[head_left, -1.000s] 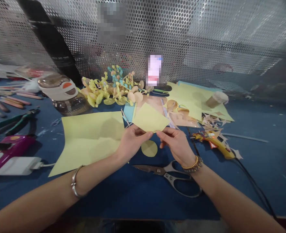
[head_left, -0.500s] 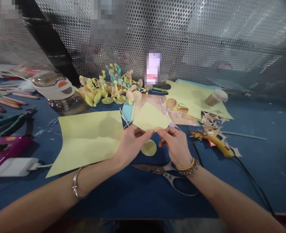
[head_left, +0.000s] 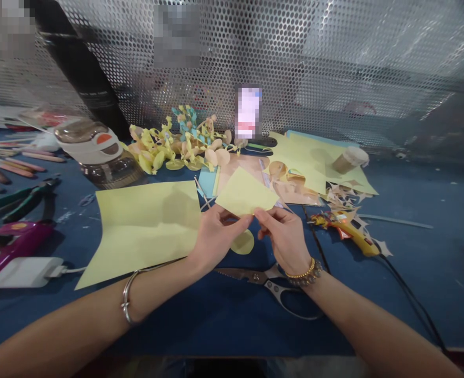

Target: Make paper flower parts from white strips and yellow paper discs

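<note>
A small yellow paper piece (head_left: 246,191), its corners pointing up and sideways, is pinched along its lower edge between my left hand (head_left: 216,233) and my right hand (head_left: 285,233). Both thumbs meet near its bottom corner. Just below the fingers a yellow paper circle (head_left: 243,242) lies on the blue table (head_left: 200,320). Scissors (head_left: 269,278) rest below my right hand, their blades pointing left. Left of my hands is a large yellow sheet (head_left: 149,226), which curls slightly and has a curved cut side.
Behind are paper flowers (head_left: 169,147), a lidded jar (head_left: 98,152) and a lit phone (head_left: 248,113). At right lie a yellow glue gun (head_left: 354,233) with its cord, paper scraps (head_left: 344,194) and a tape roll or cup (head_left: 350,159). Pliers (head_left: 23,199) and a purple tool (head_left: 15,247) are at left.
My left thumb has shifted slightly to the right along the paper's lower edge. The rest looks nearly the same, apart from a slight shift of the view.
</note>
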`<state>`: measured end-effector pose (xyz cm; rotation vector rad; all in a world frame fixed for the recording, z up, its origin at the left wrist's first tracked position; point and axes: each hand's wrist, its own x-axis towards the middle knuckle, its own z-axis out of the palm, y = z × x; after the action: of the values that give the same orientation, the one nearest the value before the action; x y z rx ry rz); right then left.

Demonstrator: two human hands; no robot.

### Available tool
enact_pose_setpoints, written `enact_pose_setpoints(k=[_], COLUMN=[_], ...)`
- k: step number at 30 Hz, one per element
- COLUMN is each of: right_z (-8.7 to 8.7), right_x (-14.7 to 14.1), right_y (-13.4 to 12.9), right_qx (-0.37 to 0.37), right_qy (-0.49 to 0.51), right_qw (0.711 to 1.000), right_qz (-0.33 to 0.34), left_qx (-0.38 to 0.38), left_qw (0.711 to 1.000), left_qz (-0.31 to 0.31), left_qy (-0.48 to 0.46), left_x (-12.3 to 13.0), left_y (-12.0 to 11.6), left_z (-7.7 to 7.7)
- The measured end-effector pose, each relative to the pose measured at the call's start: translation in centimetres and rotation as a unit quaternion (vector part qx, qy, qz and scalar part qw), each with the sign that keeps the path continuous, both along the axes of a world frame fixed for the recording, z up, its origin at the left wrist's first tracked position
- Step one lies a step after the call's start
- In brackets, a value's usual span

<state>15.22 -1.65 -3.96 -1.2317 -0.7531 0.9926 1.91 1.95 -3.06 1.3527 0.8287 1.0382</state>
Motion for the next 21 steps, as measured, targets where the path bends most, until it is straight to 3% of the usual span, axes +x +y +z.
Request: enact_pose_setpoints(k=[7,21], right_z=[0.07,0.13], right_x=[0.32,0.08], right_y=[-0.17,-0.17], right_qx=[0.025,0.013], right_qy=[0.003,0.027], right_qw=[0.996,0.999], right_qz=[0.084,0.030], left_qx=[-0.005,0.014], left_qw=[1.000,0.999], left_qz=[-0.008,-0.035], left_qy=[-0.008,0.025], left_x=[-0.38,-0.27], left_y=[0.15,-0.09], left_z=[-0.22,0.37])
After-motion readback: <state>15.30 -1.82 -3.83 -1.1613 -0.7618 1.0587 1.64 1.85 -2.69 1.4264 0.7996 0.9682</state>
